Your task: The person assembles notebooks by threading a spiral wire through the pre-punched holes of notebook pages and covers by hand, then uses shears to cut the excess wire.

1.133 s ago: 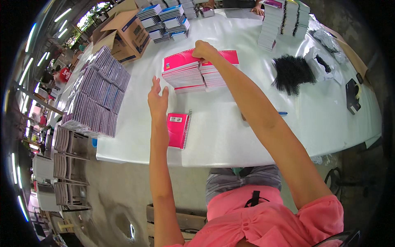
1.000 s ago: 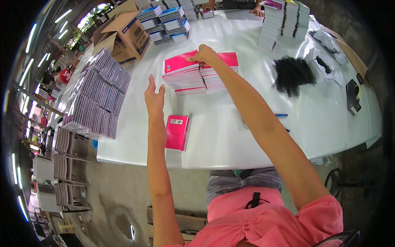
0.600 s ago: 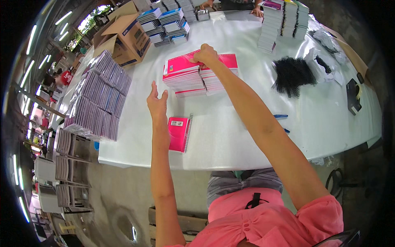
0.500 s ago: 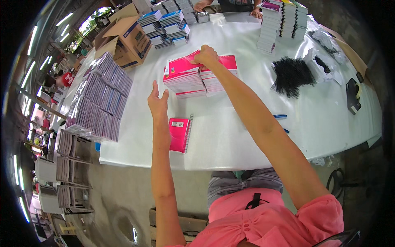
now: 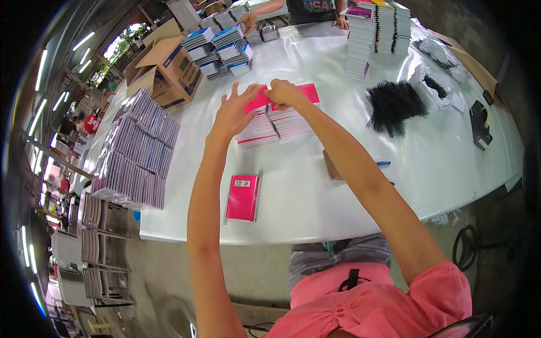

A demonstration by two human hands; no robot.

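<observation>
Two stacks of pink-covered, punched notebooks [image 5: 290, 125] stand side by side mid-table, without wire along the holes that show. My right hand [image 5: 286, 94] is closed on the edge of a pink notebook [image 5: 257, 101] at the top of the left stack; its fingertips are partly hidden. Beside that notebook is my left hand [image 5: 232, 111], fingers spread, its thumb side close to the cover; whether it touches I cannot tell. Nearer to me lies a single pink wire-bound notebook [image 5: 242, 197] with a small white label.
Wrapped notebook stacks [image 5: 138, 152] and a cardboard box [image 5: 169, 67] line the left. Blue-topped stacks [image 5: 228, 48] stand behind; tall bound stacks [image 5: 383, 31] far right. Black wire coils [image 5: 394, 107] and a tape dispenser [image 5: 480, 125] lie right. A brown block [image 5: 332, 166] sits beside my right forearm. A co-worker's hand [image 5: 248, 23] reaches in opposite.
My left hand has moved forward and right, up to the pink stacks. My right hand stays on the notebook's edge. The brown block has come into sight, and the co-worker's arm reaches further in.
</observation>
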